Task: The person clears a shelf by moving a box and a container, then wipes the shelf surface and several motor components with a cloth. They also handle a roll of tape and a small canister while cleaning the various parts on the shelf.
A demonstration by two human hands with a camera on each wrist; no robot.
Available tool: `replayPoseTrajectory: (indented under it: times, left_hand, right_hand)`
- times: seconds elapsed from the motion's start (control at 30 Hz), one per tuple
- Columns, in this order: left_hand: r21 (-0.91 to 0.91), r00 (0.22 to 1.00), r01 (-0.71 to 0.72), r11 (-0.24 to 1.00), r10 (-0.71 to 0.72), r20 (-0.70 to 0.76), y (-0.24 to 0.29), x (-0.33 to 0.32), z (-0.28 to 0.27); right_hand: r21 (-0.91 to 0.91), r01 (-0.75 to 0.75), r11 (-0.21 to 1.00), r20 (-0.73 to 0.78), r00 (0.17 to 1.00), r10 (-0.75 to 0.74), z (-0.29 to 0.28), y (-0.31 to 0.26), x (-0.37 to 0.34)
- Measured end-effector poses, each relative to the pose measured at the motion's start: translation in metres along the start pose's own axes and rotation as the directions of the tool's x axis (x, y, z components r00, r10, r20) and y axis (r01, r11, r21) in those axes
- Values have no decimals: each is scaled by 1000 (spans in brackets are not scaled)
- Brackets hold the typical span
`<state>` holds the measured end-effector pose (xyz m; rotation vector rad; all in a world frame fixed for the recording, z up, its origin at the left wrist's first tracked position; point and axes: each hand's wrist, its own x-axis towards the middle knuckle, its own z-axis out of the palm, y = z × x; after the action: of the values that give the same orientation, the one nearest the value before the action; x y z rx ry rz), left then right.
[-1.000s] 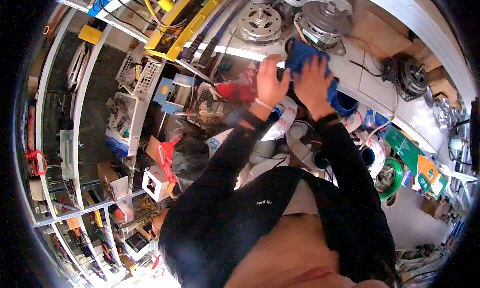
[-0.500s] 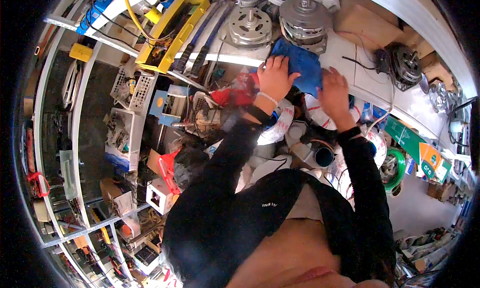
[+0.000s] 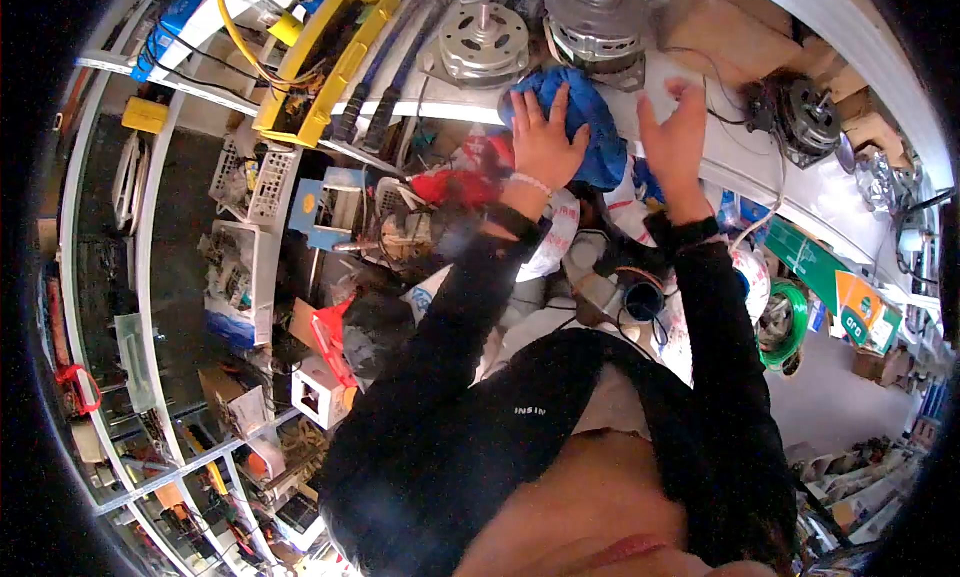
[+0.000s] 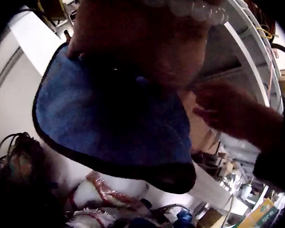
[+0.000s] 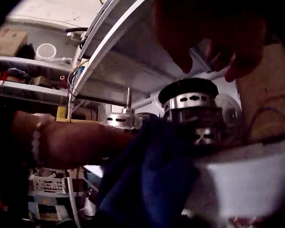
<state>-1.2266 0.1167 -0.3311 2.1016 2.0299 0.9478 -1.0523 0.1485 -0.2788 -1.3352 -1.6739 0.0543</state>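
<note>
A blue towel (image 3: pixel 598 137) with a dark border drapes over the front edge of the white shelf. My left hand (image 3: pixel 550 152) rests on its left side, fingers spread and mostly straight. In the left wrist view the towel (image 4: pixel 114 123) hangs broad and flat below the hand. My right hand (image 3: pixel 675 147) is raised to the right of the towel, apart from it, with its fingers loosely bent and nothing in them. The right wrist view shows that hand (image 5: pixel 211 38) above a metal motor (image 5: pixel 192 107), with the bunched towel (image 5: pixel 149 175) below.
Bare motors (image 3: pixel 483 42) stand on the shelf (image 3: pixel 740 167) behind the towel, with another motor (image 3: pixel 808 127) at the right. A yellow tray (image 3: pixel 330 67) lies at the left. Pipes, wrapped rolls and a green coil (image 3: pixel 785 322) crowd the space below the shelf.
Both hands were on the bunched towel; then it was spread flatter. The right hand has come off it and moved right and up, while the left stays, and the towel now bunches again.
</note>
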Motion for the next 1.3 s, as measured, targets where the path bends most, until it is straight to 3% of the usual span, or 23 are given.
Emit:
replayPoseTrajectory:
  times: [0.03, 0.1, 0.17, 0.2, 0.27, 0.37, 0.4, 0.43, 0.47, 0.5, 0.57, 0.6, 0.63, 0.7, 0.73, 0.83, 0.9, 0.93, 0.97, 1.03, 1.07, 1.17, 1.3]
  left_hand:
    - [8, 1000, 3, 1000, -3, 14, -2, -3, 6]
    - [27, 1000, 2, 1000, -3, 31, -1, -1, 5]
    - [27, 997, 20, 999, -22, 80, 0, 1, 1]
    - [40, 995, 23, 999, -27, 100, 1, 2, -1]
    - [63, 994, 23, 998, -30, 110, 2, 5, -6]
    - [53, 994, 38, 998, -43, 101, 3, 7, -14]
    - [25, 993, 53, 998, -55, 107, 3, 9, -17]
    - [-4, 991, 67, 998, -67, 113, 5, 12, -19]
    - [10, 998, 8, 1000, -8, -61, 9, 5, -16]
    - [-158, 992, 27, 987, -45, -114, 6, 0, -13]
    - [-476, 972, 15, 880, -124, -200, 1, -1, -8]
    - [-487, 942, -14, 873, -152, -299, 15, 0, -27]
    - [-641, 917, 3, 767, -258, -304, 24, 7, -36]
    - [-487, 851, -164, 858, -126, -510, 44, 29, -62]
    - [-463, 842, -194, 865, -95, -531, 53, 42, -71]
    - [-351, 791, -232, 907, -34, -610, 64, 87, -84]
    - [-211, 738, -325, 922, 108, -666, 63, 112, -82]
    - [-51, 782, -338, 940, 250, -571, 54, 123, -68]
    - [109, 813, -363, 926, 371, -448, 44, 126, -49]
    - [100, 818, -362, 927, 367, -442, 44, 110, -36]
    - [59, 824, -358, 932, 345, -450, 43, 102, -37]
    - [-38, 868, -333, 942, 291, -402, 42, 84, -39]
    - [-86, 919, -252, 964, 210, -333, 56, 76, -55]
  right_hand:
    - [-78, 46, 996, -91, 994, -53, -4, 2, 13]
    - [-112, 121, 986, -19, 992, -123, -12, -22, 52]
    - [-142, 290, 946, -18, 955, -296, -4, -39, 88]
    - [-155, 229, 961, 142, 968, -207, -14, -60, 101]
    - [-212, 115, 970, 435, 900, -12, -30, -100, 121]
    - [-175, 14, 984, 500, 863, 76, -5, -84, 136]
    - [-73, -121, 990, 516, 845, 141, -10, -86, 136]
    - [44, -92, 995, 378, 923, 69, -9, -78, 130]
    - [156, -49, 987, 224, 975, 13, -3, -58, 115]
    - [260, 10, 966, 57, 998, -26, 2, -40, 100]
    - [401, -106, 910, 69, 994, 85, -8, -19, 59]
    - [461, -127, 878, 122, 989, 79, -9, -13, 35]
    - [516, -154, 843, 179, 981, 70, -14, -11, 16]
    - [588, -190, 786, 270, 962, 31, -24, -37, -6]
    - [665, -291, 688, 342, 938, 66, -29, -55, -6]
    - [590, -66, 805, 87, 996, 18, -23, -37, 52]
    - [287, 189, 939, 29, 978, -206, -12, -15, 102]
    - [117, 313, 943, 30, 948, -318, -9, -8, 114]
    - [24, 303, 953, 68, 950, -304, -4, -6, 109]
    - [-164, 289, 943, 142, 953, -267, 16, 3, 89]
    - [-148, 341, 928, 105, 939, -328, 14, 0, 84]
    - [-143, 223, 964, 266, 947, -180, -6, -7, 77]
    - [-157, 204, 966, 301, 942, -150, -10, -25, 87]
